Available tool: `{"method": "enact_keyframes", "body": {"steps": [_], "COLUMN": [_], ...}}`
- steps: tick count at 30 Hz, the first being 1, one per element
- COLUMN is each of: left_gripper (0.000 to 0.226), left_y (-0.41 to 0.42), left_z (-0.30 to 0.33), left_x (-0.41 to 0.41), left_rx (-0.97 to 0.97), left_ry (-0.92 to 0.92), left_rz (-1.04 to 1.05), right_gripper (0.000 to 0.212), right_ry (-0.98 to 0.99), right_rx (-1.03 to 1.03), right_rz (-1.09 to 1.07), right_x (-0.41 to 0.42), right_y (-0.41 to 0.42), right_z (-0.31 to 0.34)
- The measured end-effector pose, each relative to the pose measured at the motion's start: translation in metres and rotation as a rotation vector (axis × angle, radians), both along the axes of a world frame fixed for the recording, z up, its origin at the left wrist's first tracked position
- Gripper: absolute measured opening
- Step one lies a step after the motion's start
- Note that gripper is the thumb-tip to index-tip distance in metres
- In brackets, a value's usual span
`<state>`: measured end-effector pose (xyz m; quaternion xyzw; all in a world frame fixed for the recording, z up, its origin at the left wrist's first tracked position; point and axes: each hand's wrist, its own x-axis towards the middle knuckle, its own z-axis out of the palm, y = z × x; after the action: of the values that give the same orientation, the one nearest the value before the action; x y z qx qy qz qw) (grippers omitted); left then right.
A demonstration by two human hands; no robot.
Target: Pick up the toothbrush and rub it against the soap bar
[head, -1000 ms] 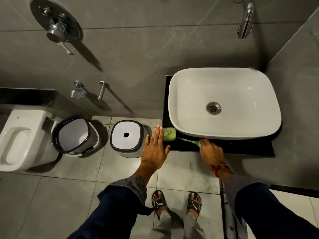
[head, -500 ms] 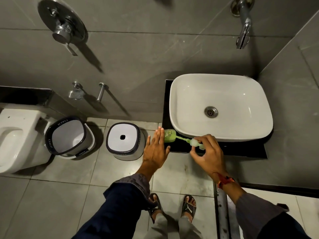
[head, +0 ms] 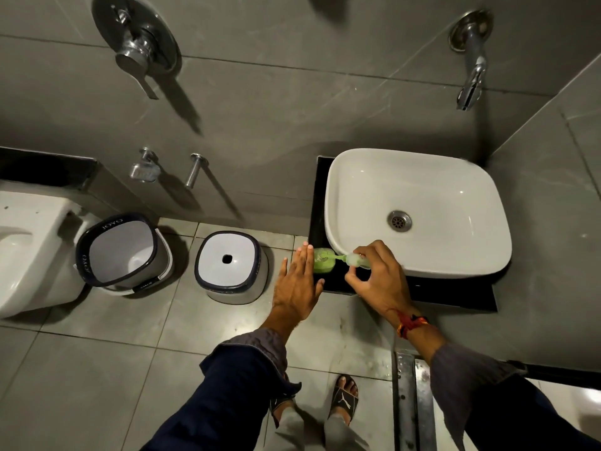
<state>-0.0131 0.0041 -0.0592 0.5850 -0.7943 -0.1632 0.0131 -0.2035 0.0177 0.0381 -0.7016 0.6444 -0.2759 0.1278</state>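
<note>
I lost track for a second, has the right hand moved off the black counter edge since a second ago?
Yes. The right hand has come up from the black counter edge toward the white basin rim, its fingers now pinching the green toothbrush.

I see 1 green toothbrush (head: 353,259) lying across the near-left sink corner, bristle end over 1 green soap bottle (head: 322,261).

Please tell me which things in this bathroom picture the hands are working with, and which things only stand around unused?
In use:
- right hand, pinching the green toothbrush
- left hand, flat beside the green soap bottle
- black counter under them

Standing around:
- white basin
- wall tap
- bucket
- stool
- toilet
- shower mixer
</note>
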Motion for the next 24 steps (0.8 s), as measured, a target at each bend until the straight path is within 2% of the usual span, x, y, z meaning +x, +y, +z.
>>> {"method": "enact_keyframes", "body": {"steps": [6, 10, 18, 24], "left_gripper": [0.08, 0.076, 0.074, 0.074], "left_y": [0.0, 0.0, 0.0, 0.0], "left_z": [-0.001, -0.001, -0.006, -0.008], "left_x": [-0.004, -0.003, 0.002, 0.003], "left_rx": [0.009, 0.018, 0.005, -0.001], "left_ry": [0.046, 0.096, 0.113, 0.111], "left_rz": [0.013, 0.016, 0.001, 0.01], "right_gripper": [0.028, 0.031, 0.032, 0.031], "right_ry": [0.106, 0.253, 0.465, 0.554], "right_rx": [0.123, 0.219, 0.303, 0.321], "right_rz": [0.069, 0.122, 0.261, 0.308], "right_x": [0.013, 0.028, 0.049, 0.054], "right_y": [-0.019, -0.035, -0.056, -0.066], "right_z": [0.001, -0.002, -0.007, -0.001]}}
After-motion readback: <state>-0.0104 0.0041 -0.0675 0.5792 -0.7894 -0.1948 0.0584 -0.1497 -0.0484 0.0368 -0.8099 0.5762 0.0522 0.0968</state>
